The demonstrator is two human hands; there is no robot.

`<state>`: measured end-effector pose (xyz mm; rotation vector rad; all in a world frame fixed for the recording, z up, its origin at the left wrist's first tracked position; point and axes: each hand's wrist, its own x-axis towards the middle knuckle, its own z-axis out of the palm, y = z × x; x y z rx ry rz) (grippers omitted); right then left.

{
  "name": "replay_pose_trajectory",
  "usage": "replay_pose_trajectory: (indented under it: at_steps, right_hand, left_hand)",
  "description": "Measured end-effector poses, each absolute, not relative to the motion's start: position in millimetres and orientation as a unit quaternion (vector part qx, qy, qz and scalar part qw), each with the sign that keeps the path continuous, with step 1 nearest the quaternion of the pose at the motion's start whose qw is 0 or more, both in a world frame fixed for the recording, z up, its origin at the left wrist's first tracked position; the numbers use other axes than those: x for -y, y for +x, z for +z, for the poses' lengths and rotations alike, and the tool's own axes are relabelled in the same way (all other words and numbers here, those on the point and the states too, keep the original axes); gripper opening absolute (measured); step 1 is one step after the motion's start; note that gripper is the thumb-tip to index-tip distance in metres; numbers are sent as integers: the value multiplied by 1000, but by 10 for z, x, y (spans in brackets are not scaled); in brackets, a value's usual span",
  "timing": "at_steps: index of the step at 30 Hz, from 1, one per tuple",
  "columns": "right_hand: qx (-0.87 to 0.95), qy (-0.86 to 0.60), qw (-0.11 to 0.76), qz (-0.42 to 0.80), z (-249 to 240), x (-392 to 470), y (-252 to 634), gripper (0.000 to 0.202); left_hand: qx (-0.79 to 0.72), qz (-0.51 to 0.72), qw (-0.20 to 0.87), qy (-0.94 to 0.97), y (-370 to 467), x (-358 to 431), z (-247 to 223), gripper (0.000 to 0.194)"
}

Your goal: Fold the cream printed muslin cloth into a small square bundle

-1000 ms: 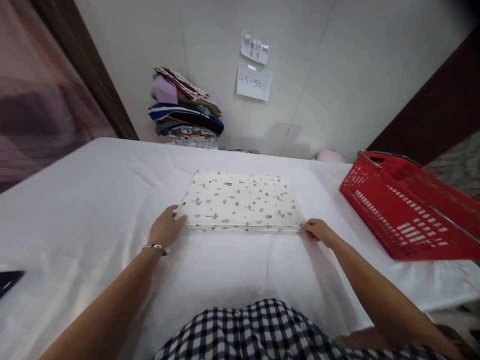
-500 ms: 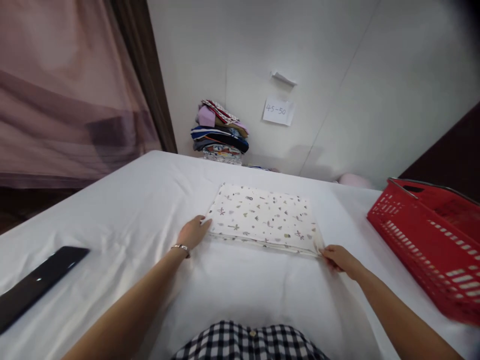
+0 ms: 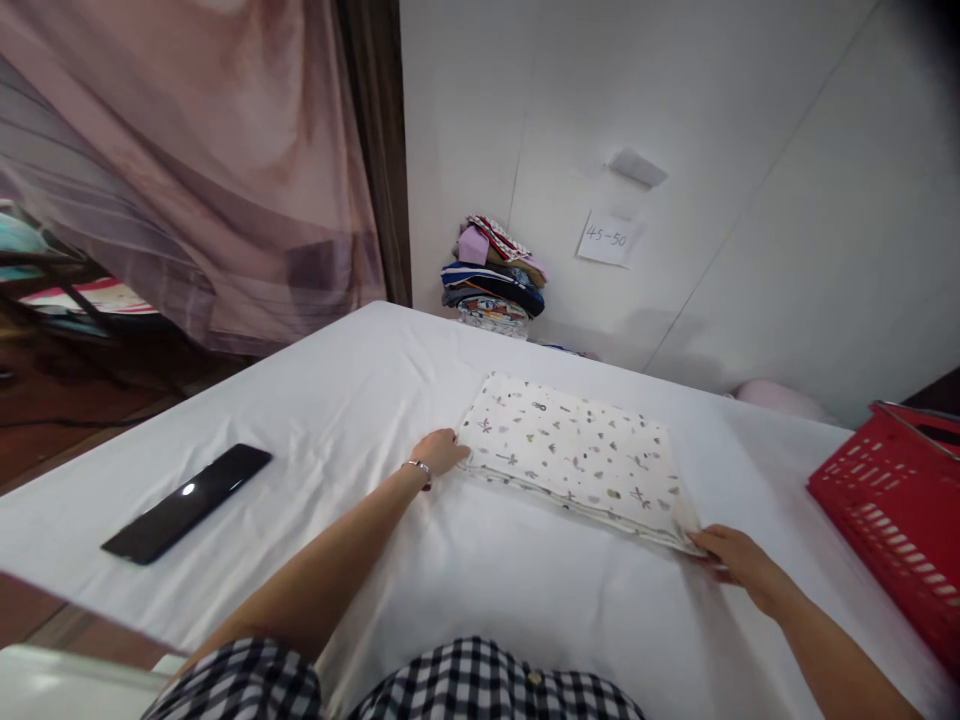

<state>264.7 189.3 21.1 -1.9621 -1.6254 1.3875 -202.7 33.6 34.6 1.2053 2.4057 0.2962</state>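
A white cloth (image 3: 574,445) printed with small leaves, trees and other motifs lies flat on the white-covered table (image 3: 525,580), folded into a rectangle with several layers showing along its near edge. My left hand (image 3: 442,452), a bracelet at its wrist, grips the near left corner, thumb on top and the other fingers partly hidden. At the near right corner my right hand (image 3: 739,562) pinches the cloth's edge between thumb and fingers.
A black phone-like slab (image 3: 187,502) lies on the left of the table. On the right stands a red plastic basket (image 3: 892,500). Behind the far edge rises a stack of folded clothes (image 3: 495,275) against the wall, near a paper marked 45-50 (image 3: 606,238). A pink curtain (image 3: 247,170) hangs at left.
My view has turned to the left, so the cloth, basket and hands appear further right and more of the black slab shows. Both hands keep hold of the same corners.
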Motion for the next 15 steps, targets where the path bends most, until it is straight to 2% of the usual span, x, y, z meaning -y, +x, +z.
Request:
replay_pose_trajectory:
  at_steps: [3,6,10,15]
  right_hand:
    - [471,-640,166,584,146,-1923,2741,14]
    - [437,-636,208,601,52,-1911,2829,10]
    - [428,-638,243,592,22,-1858,2873,19]
    - [507,-669,221,497,147,-1751,2802,19]
  left_hand:
    - [-865,95,218,442,-2014,-324,373,27]
    - [-864,96,219,443,-2007,-291,368,24]
    - [-856,104,219,457,-1993,-226,354,19]
    - [-859,91,208,460,-1938,-145,387,19]
